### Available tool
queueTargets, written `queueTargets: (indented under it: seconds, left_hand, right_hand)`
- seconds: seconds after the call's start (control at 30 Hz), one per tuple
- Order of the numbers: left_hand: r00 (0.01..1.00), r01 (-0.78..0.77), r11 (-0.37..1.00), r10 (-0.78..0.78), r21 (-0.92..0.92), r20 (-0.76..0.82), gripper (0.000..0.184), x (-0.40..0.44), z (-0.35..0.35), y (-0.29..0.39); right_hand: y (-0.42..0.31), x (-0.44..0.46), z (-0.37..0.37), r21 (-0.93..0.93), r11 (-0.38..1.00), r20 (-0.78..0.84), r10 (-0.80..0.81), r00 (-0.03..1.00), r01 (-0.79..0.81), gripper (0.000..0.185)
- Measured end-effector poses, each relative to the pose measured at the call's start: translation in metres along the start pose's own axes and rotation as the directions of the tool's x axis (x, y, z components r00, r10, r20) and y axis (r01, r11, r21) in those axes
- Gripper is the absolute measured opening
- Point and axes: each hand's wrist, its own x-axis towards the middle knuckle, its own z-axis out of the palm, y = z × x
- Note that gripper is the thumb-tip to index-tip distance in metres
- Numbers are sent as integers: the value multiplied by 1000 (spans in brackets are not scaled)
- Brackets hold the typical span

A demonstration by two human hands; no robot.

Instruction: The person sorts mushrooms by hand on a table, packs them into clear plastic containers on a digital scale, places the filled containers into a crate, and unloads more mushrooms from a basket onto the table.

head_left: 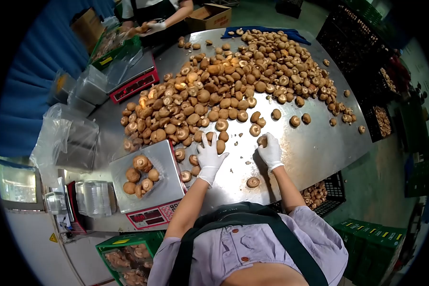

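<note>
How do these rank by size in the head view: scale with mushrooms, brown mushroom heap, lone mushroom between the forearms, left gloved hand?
Largest: brown mushroom heap
the scale
left gloved hand
Smallest: lone mushroom

Brown-capped mushrooms [236, 81] heap from ten to two o'clock about the view's centre, pale undersides mixed in; one held mushroom [261, 141], partly covered, sits at three.

We see a blue curtain [28, 90] along the left, an open cardboard box [217, 20] at the back — and green crates [374, 248] lower right.
</note>
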Motion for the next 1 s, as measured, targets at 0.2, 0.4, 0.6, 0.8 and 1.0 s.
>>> queueTargets:
  seconds: [0.2, 0.4, 0.6, 0.8, 1.0]
  left_hand:
    - [973, -204, 977, 209, 64, -101, 75, 16, 24, 14]
    - [911, -365, 930, 365, 38, -194, 70, -21, 31, -3]
    - [882, -378, 924, 340, -60, -326, 58, -39, 38, -29]
    - [961, -135, 885, 7, -446, -275, 48, -44, 6, 0]
    - [958, -145, 592, -117, -793, -262, 46, -75, -74, -18]
  right_hand:
    - [12, 47, 0, -148, 987, 41, -51, 998, 56, 70]
    - [13, 113, 6, -89, 975, 284, -172, 943, 204, 80]
    - [14, 81, 11, -32, 973, 97, -224, 970, 228, 34]
    - [14, 86, 9, -119, 961, 201, -223, 954, 250, 25]
    - [14, 87, 15, -123, 974, 212, -162, 964, 191, 32]
